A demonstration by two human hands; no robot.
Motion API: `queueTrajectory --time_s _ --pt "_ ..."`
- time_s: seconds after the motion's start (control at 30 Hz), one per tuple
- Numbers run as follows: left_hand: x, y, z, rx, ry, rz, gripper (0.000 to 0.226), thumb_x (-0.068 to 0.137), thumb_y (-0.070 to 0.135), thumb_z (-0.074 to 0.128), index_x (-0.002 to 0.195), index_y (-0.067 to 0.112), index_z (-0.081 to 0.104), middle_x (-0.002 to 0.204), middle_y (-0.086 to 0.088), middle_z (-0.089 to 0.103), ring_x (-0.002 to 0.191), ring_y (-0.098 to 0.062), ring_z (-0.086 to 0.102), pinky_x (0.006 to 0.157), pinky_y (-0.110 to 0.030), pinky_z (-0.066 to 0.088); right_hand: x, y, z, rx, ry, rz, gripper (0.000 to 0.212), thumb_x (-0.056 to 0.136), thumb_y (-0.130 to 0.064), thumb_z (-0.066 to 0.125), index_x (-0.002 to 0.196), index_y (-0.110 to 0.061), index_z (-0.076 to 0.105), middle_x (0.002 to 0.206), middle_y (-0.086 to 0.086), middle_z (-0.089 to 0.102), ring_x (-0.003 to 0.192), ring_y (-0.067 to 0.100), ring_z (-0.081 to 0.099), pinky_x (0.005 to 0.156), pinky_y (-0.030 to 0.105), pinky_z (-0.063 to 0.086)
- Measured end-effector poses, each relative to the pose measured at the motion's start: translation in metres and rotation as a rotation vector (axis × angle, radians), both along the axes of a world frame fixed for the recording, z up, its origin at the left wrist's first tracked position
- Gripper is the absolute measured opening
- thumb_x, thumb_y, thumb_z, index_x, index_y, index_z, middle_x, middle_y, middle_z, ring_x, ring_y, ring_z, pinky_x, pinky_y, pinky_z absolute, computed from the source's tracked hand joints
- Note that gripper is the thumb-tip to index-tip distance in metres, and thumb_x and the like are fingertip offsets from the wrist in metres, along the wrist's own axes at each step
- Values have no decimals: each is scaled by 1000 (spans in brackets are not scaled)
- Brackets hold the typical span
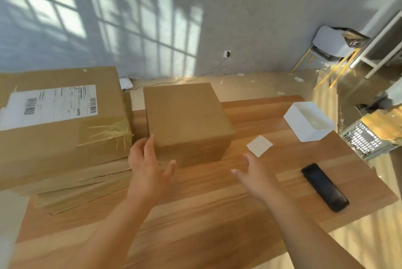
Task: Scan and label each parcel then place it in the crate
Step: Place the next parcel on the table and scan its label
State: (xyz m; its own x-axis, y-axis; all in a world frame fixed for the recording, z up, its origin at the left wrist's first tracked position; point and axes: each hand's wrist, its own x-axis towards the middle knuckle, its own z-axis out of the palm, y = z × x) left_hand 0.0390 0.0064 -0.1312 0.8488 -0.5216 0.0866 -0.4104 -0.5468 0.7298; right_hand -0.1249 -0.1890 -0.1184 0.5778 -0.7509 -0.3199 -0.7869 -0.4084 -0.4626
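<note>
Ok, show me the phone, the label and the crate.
phone [325, 187]: head view, middle of its dark screen.
label [259, 145]: head view, centre of the white square.
crate [363, 138]: head view, its grey lattice wall.

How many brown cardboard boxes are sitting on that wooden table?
2. A large brown cardboard box with a white shipping label at the left; a smaller plain brown cardboard box in the middle. Flat cardboard under the large one may hide more.

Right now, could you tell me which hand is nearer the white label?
Right. The right hand is just short of the label, on its near side; the left hand is across at the near-left corner of the box.
</note>
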Motion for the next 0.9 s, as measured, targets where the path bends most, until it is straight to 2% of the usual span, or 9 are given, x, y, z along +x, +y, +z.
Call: queueTrajectory --time_s 0.1,0.2,0.27,0.37,0.43,0.6,0.77,0.83,0.9 --pt "2 -16 -3 52 114 40 94 86 28 64 149 11 -3 155 -7 -1 143 -23 3 112 -36 21 20 -24 -7 63 -56 18 82 90 -43 61 153 -20 13 157 1 26 142 22 30 113 42 32" --pt "5 -22 -8 89 206 83 98 87 27 63 148 12 -12 157 -6 -1 145 -20 5 113 -33 19 33 -44 -15 92 -28 23 90 86 -51 62 153 -25 8 159 0 22 143 24 29 112 45 34" --pt "10 -24 -13 114 274 121 96 87 29 62 149 13 -8 157 -8 10 143 -22 17 112 -36 25 39 -51 -19 132 -10 55 89 85 -52 63 153 -28 11 157 -3 26 139 25 34 108 43 38" --pt "15 -24 -19 148 305 167 82 84 35 64 147 15 16 144 -7 39 128 -24 44 103 -41 41 44 -60 -23 198 -67 92 74 87 -47 64 149 -33 27 151 -5 37 132 24 43 102 41 43" --pt "12 -26 -17 132 272 184 73 83 33 65 143 15 26 134 -5 50 119 -22 51 98 -40 45 44 -66 -25 217 -118 86 72 86 -47 64 148 -36 29 150 -7 39 132 22 44 101 41 44" --pt "-9 -41 4 -23 132 205 73 83 29 68 143 22 28 126 -2 47 109 -18 51 95 -36 46 36 -87 -10 281 -388 46 74 89 -37 66 150 -29 26 152 -9 36 138 13 35 113 40 33" --pt "-35 -64 45 -308 27 187 69 82 25 69 142 32 34 123 12 43 113 0 44 100 -25 38 19 -116 33 343 -726 50 62 94 -24 60 148 -31 31 147 -10 41 130 1 38 103 23 32" --pt "-49 -76 64 -408 -5 183 63 82 32 67 136 43 36 117 21 43 114 6 43 97 -19 36 8 -127 54 287 -799 88 57 95 -24 58 146 -31 36 145 -13 44 129 1 41 99 16 35" --pt "-66 -86 82 -494 -30 186 54 82 43 63 126 55 34 113 24 40 112 13 40 92 -7 34 -5 -135 72 212 -876 142 49 95 -26 57 141 -34 43 136 -14 52 122 1 49 88 8 40"
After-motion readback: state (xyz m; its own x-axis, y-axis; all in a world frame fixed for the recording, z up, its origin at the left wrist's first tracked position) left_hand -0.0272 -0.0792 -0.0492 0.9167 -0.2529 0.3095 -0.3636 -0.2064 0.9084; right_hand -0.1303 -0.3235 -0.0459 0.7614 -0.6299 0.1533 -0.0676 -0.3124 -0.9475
